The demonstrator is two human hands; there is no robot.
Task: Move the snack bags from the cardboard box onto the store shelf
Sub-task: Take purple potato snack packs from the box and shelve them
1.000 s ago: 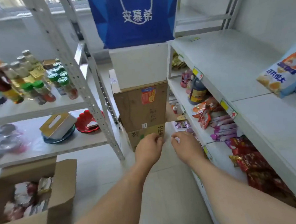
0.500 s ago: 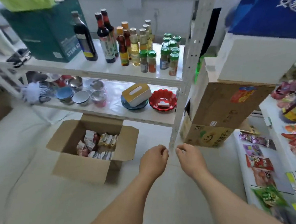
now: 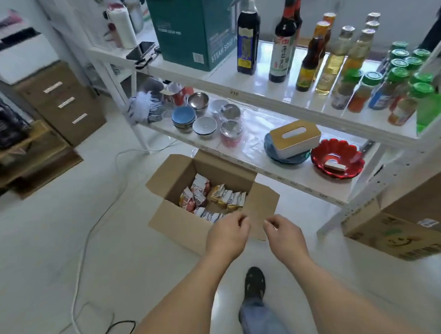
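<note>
A pale tiled floor (image 3: 64,253) carries an open brown cardboard box (image 3: 181,223), set just in front of a white metal rack (image 3: 266,174) loaded with bowls and bottles. Small red, orange and white snack bags (image 3: 211,195) lie heaped inside the box. The person's left hand (image 3: 227,234) and right hand (image 3: 285,236) hover above its near edge, both with fingers loosely curled and holding nothing. A reach from here probably risks scooping too many slippery bags at once, so some spill onto the floor. The raised right flap (image 3: 265,202) could snag a wrist, and the white cable (image 3: 89,234) trailing nearby could trip a foot on the walk to the shelf.
</note>
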